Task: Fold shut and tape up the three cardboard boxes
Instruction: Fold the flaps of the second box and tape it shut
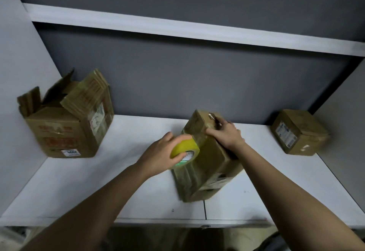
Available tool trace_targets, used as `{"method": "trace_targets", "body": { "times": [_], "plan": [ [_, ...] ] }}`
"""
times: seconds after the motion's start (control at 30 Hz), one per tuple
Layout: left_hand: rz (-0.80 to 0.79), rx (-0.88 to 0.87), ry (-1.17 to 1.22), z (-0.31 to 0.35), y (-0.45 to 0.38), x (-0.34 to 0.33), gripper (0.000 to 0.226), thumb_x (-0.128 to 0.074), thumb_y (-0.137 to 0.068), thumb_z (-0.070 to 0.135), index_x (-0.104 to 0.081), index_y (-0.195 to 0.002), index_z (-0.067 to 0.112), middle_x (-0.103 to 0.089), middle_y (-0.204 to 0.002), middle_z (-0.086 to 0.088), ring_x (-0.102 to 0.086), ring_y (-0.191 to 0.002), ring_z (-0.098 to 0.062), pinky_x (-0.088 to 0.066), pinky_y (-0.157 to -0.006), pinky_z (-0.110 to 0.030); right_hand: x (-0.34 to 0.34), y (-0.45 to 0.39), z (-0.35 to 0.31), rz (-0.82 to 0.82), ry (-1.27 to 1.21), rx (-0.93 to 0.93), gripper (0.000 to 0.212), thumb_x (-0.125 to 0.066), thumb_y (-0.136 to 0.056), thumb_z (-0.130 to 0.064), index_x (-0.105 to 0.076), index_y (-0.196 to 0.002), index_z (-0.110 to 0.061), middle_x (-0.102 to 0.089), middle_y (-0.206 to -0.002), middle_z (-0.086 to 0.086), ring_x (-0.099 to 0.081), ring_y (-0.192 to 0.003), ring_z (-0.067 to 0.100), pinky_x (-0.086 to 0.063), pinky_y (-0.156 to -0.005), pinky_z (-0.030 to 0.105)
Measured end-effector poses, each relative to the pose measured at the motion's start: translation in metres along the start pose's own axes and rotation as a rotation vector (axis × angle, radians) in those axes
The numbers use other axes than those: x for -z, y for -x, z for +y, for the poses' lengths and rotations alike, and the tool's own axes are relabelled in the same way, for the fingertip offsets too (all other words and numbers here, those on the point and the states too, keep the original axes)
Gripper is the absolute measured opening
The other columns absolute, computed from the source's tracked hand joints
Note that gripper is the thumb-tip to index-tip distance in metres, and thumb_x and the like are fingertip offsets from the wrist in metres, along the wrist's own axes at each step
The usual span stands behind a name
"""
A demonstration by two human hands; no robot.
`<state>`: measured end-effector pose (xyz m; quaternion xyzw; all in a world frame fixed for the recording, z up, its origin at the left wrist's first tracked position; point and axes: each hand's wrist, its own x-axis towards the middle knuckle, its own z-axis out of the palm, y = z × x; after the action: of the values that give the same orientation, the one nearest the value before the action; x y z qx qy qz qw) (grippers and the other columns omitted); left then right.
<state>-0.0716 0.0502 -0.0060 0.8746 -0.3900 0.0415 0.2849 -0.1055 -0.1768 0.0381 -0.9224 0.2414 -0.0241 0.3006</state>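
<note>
Two hands on middle box, one tape roll, three boxes

left hand fingers curled in a grip, right hand palm down, fingers spread, both forearms extended

A person's left hand is gripping a yellow tape roll against the near-left side of a closed cardboard box, while the right hand is lying flat on its top. An open box with raised flaps is sitting well left of the left hand, and a small closed box is sitting right of the right hand, all on a white table.
</note>
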Motion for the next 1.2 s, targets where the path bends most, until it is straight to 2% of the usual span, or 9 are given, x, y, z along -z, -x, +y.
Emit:
{"method": "trace_targets", "body": {
  "times": [0.1, 0.17, 0.3, 0.47, 0.53, 0.67, 0.93, 1.1, 1.2],
  "plan": [
    [0.094, 0.014, 0.103, -0.001, 0.005, 0.008, 0.061, -0.063, -0.085, 0.042, -0.033, -0.138, 0.045, -0.050, -0.120, 0.007, -0.057, -0.103, -0.018, -0.050, -0.083, -0.033, -0.010, 0.008, 0.016, -0.081, -0.400, -0.019, 0.074, -0.070, -0.071, -0.054, -0.045, -0.139, -0.037, -0.059, -0.130, -0.002, -0.057, -0.116, 0.023, -0.044, -0.101, 0.042],
    [0.105, 0.028, 0.156, -0.003, 0.008, 0.011, 0.063, -0.064, -0.085, 0.043, -0.032, -0.139, 0.045, -0.050, -0.127, 0.008, -0.055, -0.110, -0.018, -0.050, -0.087, -0.035, -0.020, 0.015, 0.026, -0.128, -0.589, -0.056, 0.064, -0.073, -0.078, -0.043, -0.051, -0.136, -0.030, -0.065, -0.113, -0.011, -0.064, -0.099, 0.009, -0.052, -0.080, 0.026],
    [0.074, 0.004, 0.117, -0.002, 0.009, 0.011, 0.062, -0.062, -0.087, 0.045, -0.031, -0.141, 0.045, -0.051, -0.127, 0.006, -0.054, -0.111, -0.017, -0.050, -0.087, -0.036, -0.026, 0.016, 0.033, -0.143, -0.701, -0.066, 0.046, -0.073, -0.078, -0.042, -0.057, -0.120, -0.037, -0.067, -0.104, -0.015, -0.068, -0.079, -0.002, -0.049, -0.057, 0.011],
    [0.068, 0.016, 0.123, -0.002, 0.006, 0.010, 0.063, -0.062, -0.087, 0.044, -0.031, -0.142, 0.043, -0.050, -0.131, 0.006, -0.053, -0.114, -0.017, -0.051, -0.089, -0.036, -0.024, 0.015, 0.033, -0.148, -0.690, -0.059, 0.061, -0.071, -0.079, -0.045, -0.051, -0.135, -0.030, -0.064, -0.107, -0.012, -0.063, -0.095, 0.007, -0.048, -0.072, 0.022],
    [0.063, 0.020, 0.124, -0.002, 0.006, 0.010, 0.063, -0.062, -0.087, 0.044, -0.031, -0.142, 0.043, -0.050, -0.131, 0.005, -0.053, -0.114, -0.017, -0.051, -0.089, -0.037, -0.024, 0.015, 0.033, -0.143, -0.685, -0.058, 0.065, -0.071, -0.079, -0.045, -0.049, -0.138, -0.028, -0.062, -0.105, -0.013, -0.061, -0.095, 0.005, -0.047, -0.071, 0.022],
    [0.064, 0.019, 0.121, -0.002, 0.005, 0.010, 0.062, -0.062, -0.087, 0.043, -0.031, -0.141, 0.043, -0.051, -0.130, 0.005, -0.053, -0.113, -0.017, -0.051, -0.088, -0.037, -0.025, 0.013, 0.035, -0.153, -0.691, -0.055, 0.068, -0.070, -0.079, -0.046, -0.047, -0.140, -0.027, -0.061, -0.119, -0.004, -0.062, -0.100, 0.011, -0.048, -0.078, 0.027],
    [0.065, 0.026, 0.112, 0.001, 0.006, 0.010, 0.062, -0.062, -0.087, 0.043, -0.031, -0.142, 0.043, -0.050, -0.130, 0.005, -0.053, -0.112, -0.017, -0.051, -0.087, -0.033, -0.025, 0.013, 0.035, -0.149, -0.701, -0.075, 0.071, -0.069, -0.082, -0.044, -0.040, -0.144, -0.024, -0.057, -0.122, -0.003, -0.058, -0.092, 0.005, -0.044, -0.068, 0.021],
    [0.057, 0.032, 0.110, 0.001, 0.005, 0.010, 0.063, -0.062, -0.088, 0.043, -0.031, -0.142, 0.042, -0.050, -0.130, 0.005, -0.053, -0.112, -0.016, -0.052, -0.086, -0.034, -0.025, 0.012, 0.036, -0.145, -0.700, -0.075, 0.069, -0.069, -0.082, -0.044, -0.043, -0.143, -0.025, -0.058, -0.120, -0.004, -0.060, -0.096, 0.008, -0.046, -0.076, 0.026],
    [0.056, 0.034, 0.111, 0.001, 0.005, 0.010, 0.063, -0.062, -0.087, 0.044, -0.031, -0.142, 0.043, -0.050, -0.130, 0.005, -0.053, -0.111, -0.016, -0.052, -0.086, -0.034, -0.026, 0.012, 0.036, -0.149, -0.712, -0.077, 0.067, -0.069, -0.082, -0.043, -0.045, -0.141, -0.025, -0.060, -0.119, -0.003, -0.060, -0.095, 0.006, -0.046, -0.071, 0.023]
  ]
}}
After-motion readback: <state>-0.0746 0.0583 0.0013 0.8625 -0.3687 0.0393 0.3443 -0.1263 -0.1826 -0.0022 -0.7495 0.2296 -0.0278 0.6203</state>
